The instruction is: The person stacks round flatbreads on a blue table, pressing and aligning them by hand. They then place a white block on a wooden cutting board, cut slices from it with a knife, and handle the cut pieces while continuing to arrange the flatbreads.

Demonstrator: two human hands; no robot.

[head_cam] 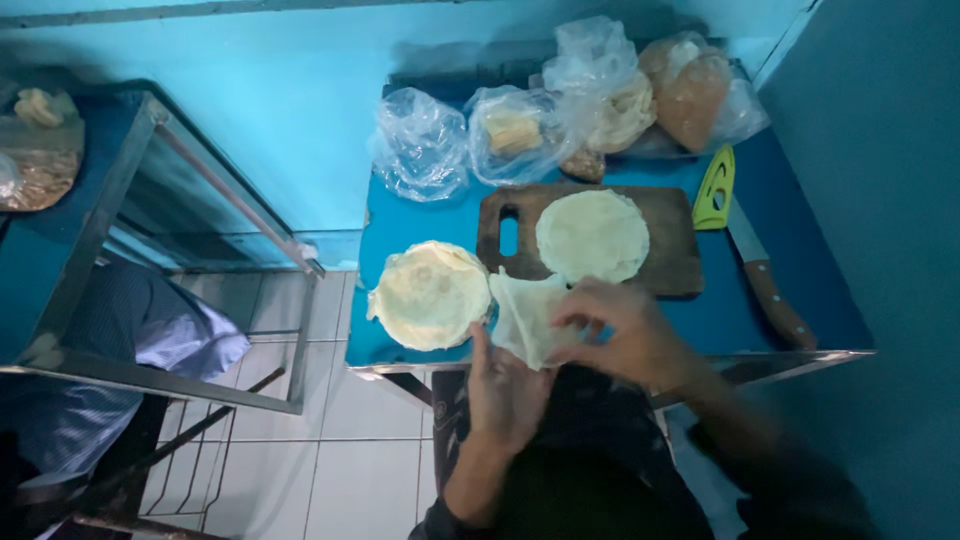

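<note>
A small blue worktop (720,320) stands against a blue wall, its metal front edge right at the person's body, with tiled floor open to its left and a glass-sided counter (150,260) beyond that. At the back lie several clear plastic bags (560,110) of food, crowding the far edge. In front of them a dark wooden cutting board (672,255) carries one round flatbread (592,236); a stack of flatbreads (430,294) sits just left of the board, close to the worktop's left and front edges. A knife with a wooden handle (765,285) lies to the right, beside a green peeler-like tool (715,190). The left hand (505,390) supports a thin folded sheet of dough (528,318) from below, fingers spread under it, while the right hand (630,335) pinches its upper edge, fingers closed on it. The sheet hangs over the front edge, so it looks likely to tear or slip to the floor if pulled unevenly. Free room is scarce: mainly the bare strip right of the board, where the knife lies.
</note>
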